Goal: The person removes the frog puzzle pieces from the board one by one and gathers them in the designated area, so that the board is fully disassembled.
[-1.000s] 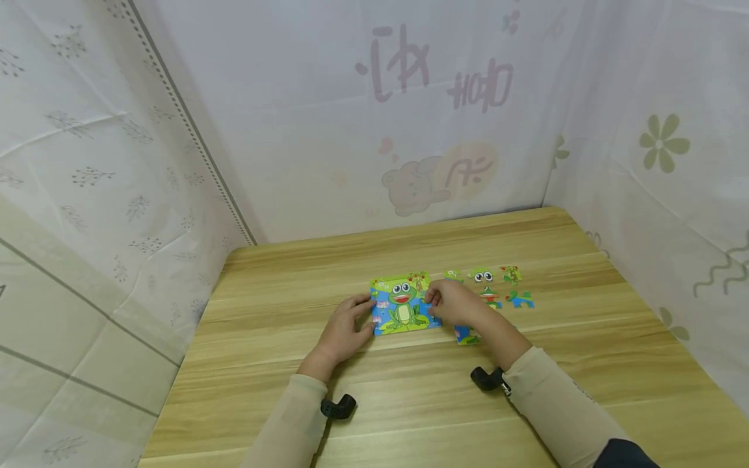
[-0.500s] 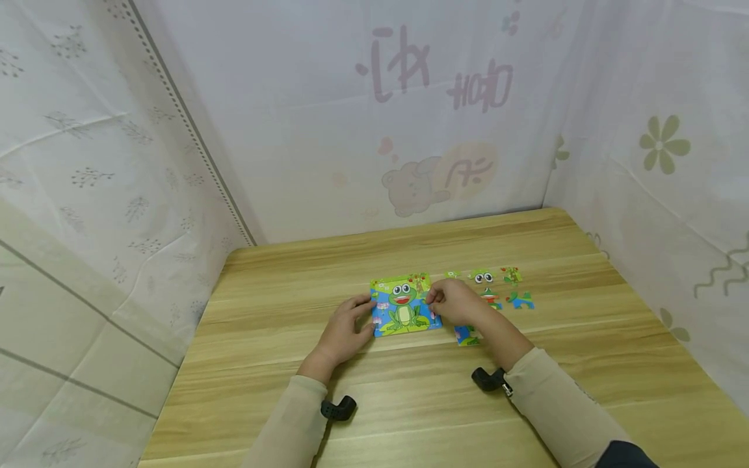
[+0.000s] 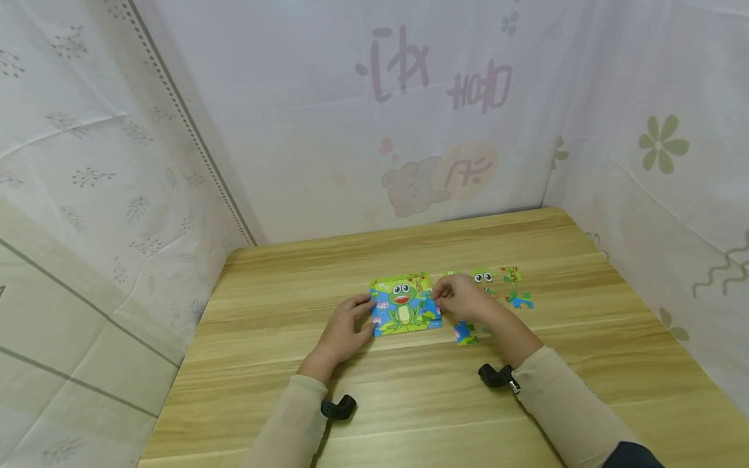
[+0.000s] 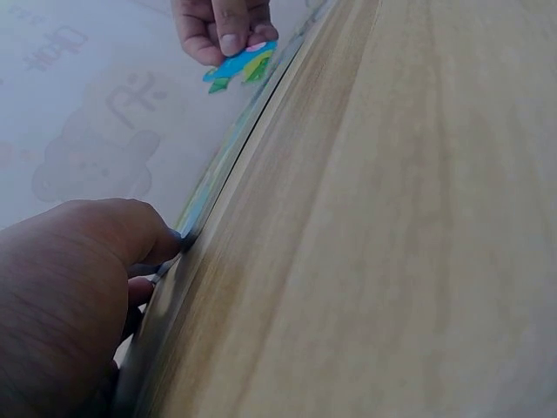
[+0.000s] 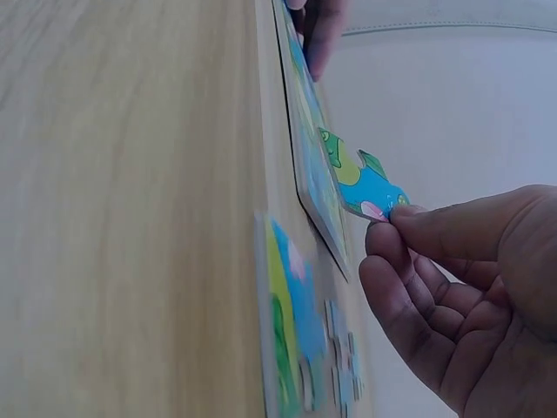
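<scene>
A puzzle board (image 3: pixel 404 315) with a smiling green frog on a blue and green ground lies flat on the table. My left hand (image 3: pixel 345 329) rests at its left edge, thumb and fingertips touching that side. Over the board's right side, my right hand (image 3: pixel 462 299) pinches a puzzle piece (image 5: pixel 359 181) between thumb and index finger. Blue, green and pink show on this piece, which is raised and tilted in the right wrist view. Loose frog puzzle pieces (image 3: pixel 466 333) lie to the right, some hidden by my right hand and forearm.
The wooden table (image 3: pixel 263 312) has a rounded back left corner. Printed white curtains (image 3: pixel 304 130) stand behind it and at both sides. Other loose pieces (image 3: pixel 519 299) lie right of my right hand. Black wrist cameras (image 3: pixel 339 407) sit on both forearms.
My right hand has shifted a little to the right along the board's right edge, uncovering more of the board. The left hand and the board stay in place.
</scene>
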A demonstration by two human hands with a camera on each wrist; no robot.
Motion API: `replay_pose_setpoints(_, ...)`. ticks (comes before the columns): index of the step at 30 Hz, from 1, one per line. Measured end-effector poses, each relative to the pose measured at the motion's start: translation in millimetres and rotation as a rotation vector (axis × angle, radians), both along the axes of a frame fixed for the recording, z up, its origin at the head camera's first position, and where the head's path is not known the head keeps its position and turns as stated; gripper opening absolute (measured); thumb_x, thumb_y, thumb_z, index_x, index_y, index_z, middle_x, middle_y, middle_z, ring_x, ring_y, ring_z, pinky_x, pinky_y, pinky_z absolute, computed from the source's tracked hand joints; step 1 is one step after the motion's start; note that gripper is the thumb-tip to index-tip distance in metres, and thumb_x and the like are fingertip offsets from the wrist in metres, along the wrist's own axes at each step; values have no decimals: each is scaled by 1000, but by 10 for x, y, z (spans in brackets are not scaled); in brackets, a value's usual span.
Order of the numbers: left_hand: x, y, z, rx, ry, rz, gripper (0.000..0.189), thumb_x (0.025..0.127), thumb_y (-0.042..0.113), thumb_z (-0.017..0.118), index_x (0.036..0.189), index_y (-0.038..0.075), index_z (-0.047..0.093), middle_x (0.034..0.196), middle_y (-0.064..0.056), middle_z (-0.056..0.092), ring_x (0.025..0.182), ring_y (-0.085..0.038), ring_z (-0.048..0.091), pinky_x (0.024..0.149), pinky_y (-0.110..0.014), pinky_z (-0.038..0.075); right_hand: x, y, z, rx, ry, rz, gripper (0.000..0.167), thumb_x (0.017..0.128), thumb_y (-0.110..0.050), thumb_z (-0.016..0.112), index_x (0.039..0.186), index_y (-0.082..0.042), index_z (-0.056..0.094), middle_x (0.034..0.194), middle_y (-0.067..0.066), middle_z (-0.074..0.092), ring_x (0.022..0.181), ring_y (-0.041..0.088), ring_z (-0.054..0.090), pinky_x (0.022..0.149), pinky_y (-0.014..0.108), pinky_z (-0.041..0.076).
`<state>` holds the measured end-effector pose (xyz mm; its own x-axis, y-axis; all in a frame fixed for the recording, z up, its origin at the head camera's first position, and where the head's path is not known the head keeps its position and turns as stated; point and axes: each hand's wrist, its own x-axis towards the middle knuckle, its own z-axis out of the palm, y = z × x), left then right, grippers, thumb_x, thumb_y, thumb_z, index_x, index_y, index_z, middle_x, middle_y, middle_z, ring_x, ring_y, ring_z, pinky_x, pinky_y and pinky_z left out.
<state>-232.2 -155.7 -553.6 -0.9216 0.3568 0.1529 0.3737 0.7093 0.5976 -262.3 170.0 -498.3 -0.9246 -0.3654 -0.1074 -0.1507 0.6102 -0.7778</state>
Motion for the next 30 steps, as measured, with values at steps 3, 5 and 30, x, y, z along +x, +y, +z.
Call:
replay_pose_setpoints(3,2,0,3,-5,1,1,51,102,28,71,150,15,60,159,-1,46,150,-26,38,121,-49,35,9,74,24,0,5,8,4,100,-8,71,104,-7,73,94,3,68,86,19,65,80,36,57)
replay_pose_setpoints(5,7,-1,5,-4,-3,3,51,101,28,71,150,16,60,160,-1,46,150,-26,38,121,-49,35,15,131,33,5,15,13,5,101,-8,70,104,-7,73,94,2,68,85,19,66,79,35,58)
replay_pose_setpoints(30,31,19,23,19,-8,5,51,101,27,71,150,14,60,160,-2,46,150,-28,38,122,-51,34,224,1034,35,-102,-15,-67,13,103,-15,69,110,-4,70,101,11,67,91,28,66,76,37,60)
